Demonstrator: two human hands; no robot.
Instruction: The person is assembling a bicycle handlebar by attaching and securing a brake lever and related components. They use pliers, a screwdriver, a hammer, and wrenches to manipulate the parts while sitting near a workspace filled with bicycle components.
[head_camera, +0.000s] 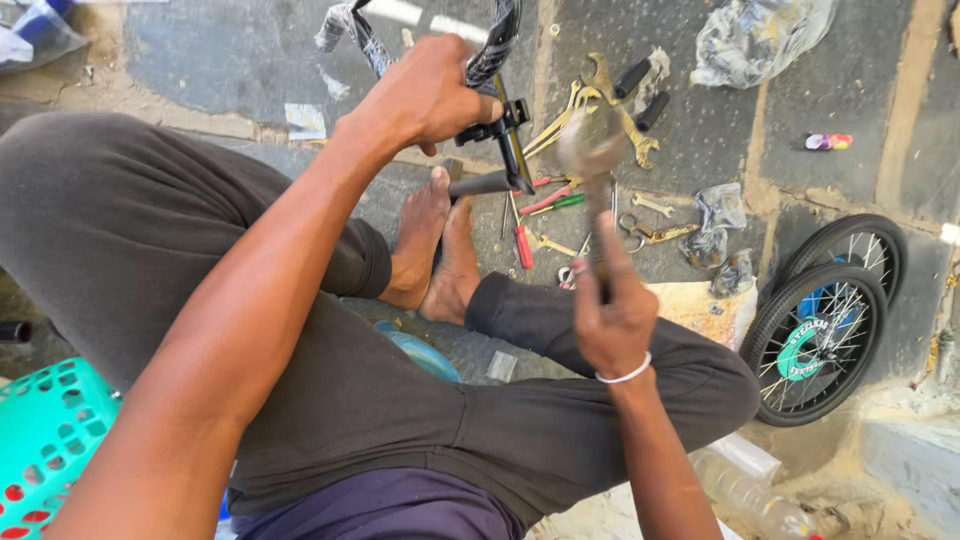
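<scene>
In the head view, a black handlebar (497, 60) is gripped near its clamp by the left hand (425, 95), fingers closed around it, above the bare feet (437, 250). A hammer (590, 150) is held raised by the right hand (612, 320), fist closed on its handle. Spanners (600, 100) and screwdrivers (535, 215) are spread on the pavement beyond; two small wheels (820, 330) lie to the right.

Tools (590, 150) on ground beyond feet (437, 250), 2 wheels (820, 320) right
</scene>
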